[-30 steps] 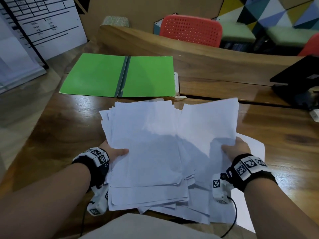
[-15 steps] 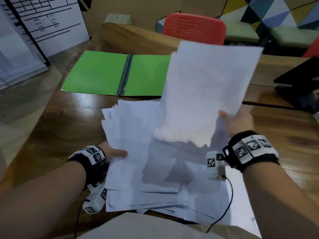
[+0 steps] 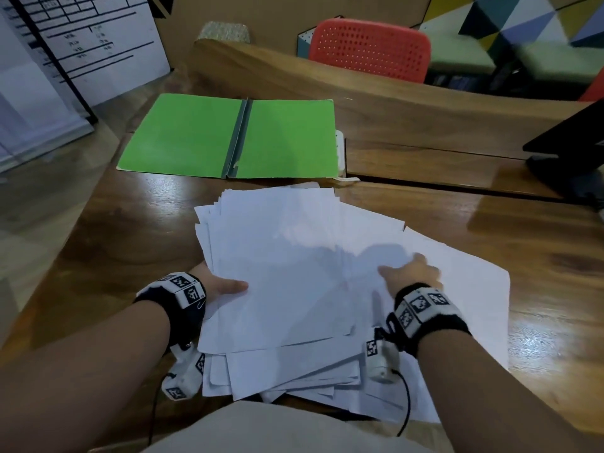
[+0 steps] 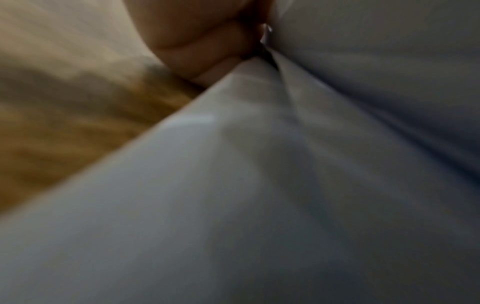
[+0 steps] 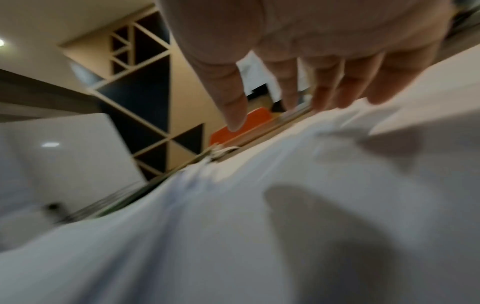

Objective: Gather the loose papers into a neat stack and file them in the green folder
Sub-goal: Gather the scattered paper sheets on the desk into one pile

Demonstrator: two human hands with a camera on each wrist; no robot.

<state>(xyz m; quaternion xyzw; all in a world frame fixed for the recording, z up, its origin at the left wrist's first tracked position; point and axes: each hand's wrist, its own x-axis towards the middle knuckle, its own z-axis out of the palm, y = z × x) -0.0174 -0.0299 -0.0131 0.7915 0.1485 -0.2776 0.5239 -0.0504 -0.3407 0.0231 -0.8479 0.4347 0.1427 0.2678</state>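
Papers point(image 3: 281, 273): left hand point(image 3: 215, 286) gripping; right wrist view alone showing right hand point(image 5: 311, 51) splayed.

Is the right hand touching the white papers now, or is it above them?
Touching. In the right wrist view the fingertips of the right hand press into the white papers, which wrinkle under them. The head view agrees: the hand lies flat on the sheets.

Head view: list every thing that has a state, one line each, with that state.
green folder: open flat on the table, no papers in it.
loose papers: uneven, fanned pile, not yet squared.
left hand: grips the pile's left edge, thumb on top.
right hand: fingers straight, pressing a sheet on the right.
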